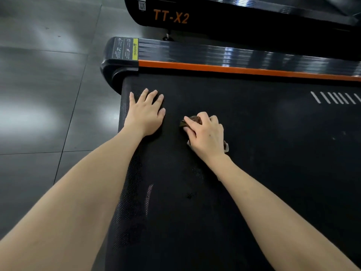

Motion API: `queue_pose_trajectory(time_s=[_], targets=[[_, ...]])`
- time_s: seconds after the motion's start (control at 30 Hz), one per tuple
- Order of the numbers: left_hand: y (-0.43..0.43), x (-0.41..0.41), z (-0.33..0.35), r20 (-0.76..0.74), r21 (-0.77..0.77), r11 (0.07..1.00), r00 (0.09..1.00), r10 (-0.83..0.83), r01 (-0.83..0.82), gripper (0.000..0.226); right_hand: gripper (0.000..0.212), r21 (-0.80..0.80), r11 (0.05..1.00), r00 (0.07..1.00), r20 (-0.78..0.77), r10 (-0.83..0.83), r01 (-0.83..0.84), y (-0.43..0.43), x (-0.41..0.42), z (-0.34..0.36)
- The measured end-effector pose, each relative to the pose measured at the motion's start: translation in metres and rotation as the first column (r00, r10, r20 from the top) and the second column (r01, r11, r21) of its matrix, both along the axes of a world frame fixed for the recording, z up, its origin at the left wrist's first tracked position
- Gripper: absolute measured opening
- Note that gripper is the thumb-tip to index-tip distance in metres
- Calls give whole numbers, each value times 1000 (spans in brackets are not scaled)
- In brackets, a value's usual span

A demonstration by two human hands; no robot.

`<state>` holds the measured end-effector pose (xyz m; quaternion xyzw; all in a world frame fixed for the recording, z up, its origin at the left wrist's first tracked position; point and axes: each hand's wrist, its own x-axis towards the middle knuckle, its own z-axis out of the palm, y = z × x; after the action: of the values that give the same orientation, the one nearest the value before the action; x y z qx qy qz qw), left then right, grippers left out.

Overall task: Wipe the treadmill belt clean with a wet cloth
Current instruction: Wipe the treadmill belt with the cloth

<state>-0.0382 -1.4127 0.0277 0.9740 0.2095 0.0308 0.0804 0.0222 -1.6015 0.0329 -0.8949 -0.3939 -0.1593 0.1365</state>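
Observation:
The black treadmill belt [263, 145] fills the middle and right of the head view. My left hand [145, 112] lies flat on the belt near its rear left end, fingers spread, holding nothing. My right hand [205, 133] presses down on a dark brown cloth [195, 119], which is bunched under the palm; only its edges show at the fingertips and by the wrist. Faint smears and a dark spot [190, 195] mark the belt nearer to me.
An orange strip [234, 69] and a glossy black side rail [214, 52] with a yellow warning label [134, 48] border the belt's far side. A second treadmill marked TT-X2 [171, 16] stands beyond. Grey tiled floor [43, 85] lies to the left.

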Motion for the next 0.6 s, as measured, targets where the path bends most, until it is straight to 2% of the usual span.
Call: queue_pose_trajectory(time_s=[0.1, 0.17, 0.23, 0.3, 0.37, 0.4, 0.47, 0.53, 0.6], targets=[[-1, -2, 4, 6, -2, 1000, 1000, -2, 2, 53, 42, -11, 998, 998, -13, 65, -65, -33, -54, 2], [-5, -10, 10, 50, -5, 1000, 999, 11, -11, 53, 40, -41, 979, 976, -94, 196, -201, -79, -109, 5], [-13, -24, 15, 120, -47, 998, 991, 52, -47, 51, 36, -32, 938, 934, -113, 340, -345, -121, -147, 9], [-29, -48, 19, 174, -103, 992, 980, 96, -78, 48, 34, -63, 882, 882, -109, 459, -467, -138, -145, 12], [-47, -79, 19, 217, -130, 986, 967, 134, -107, 47, 33, -87, 868, 872, -79, 482, -488, -132, -119, 11], [-55, -97, 18, 217, -143, 981, 963, 159, -129, 47, 33, -71, 903, 906, -39, 422, -424, -124, -101, 8], [-66, -127, 14, 179, -174, 970, 963, 200, -169, 47, 32, -19, 989, 989, 7, 150, -150, -112, -60, 4], [-76, -146, 5, 132, -211, 959, 966, 221, -190, 49, 28, 5, 991, 991, -11, -136, 136, -106, -32, 7], [-86, -153, -4, 121, -272, 942, 964, 236, -196, 49, 26, 18, 970, 970, -20, -243, 244, -105, -37, 8]])
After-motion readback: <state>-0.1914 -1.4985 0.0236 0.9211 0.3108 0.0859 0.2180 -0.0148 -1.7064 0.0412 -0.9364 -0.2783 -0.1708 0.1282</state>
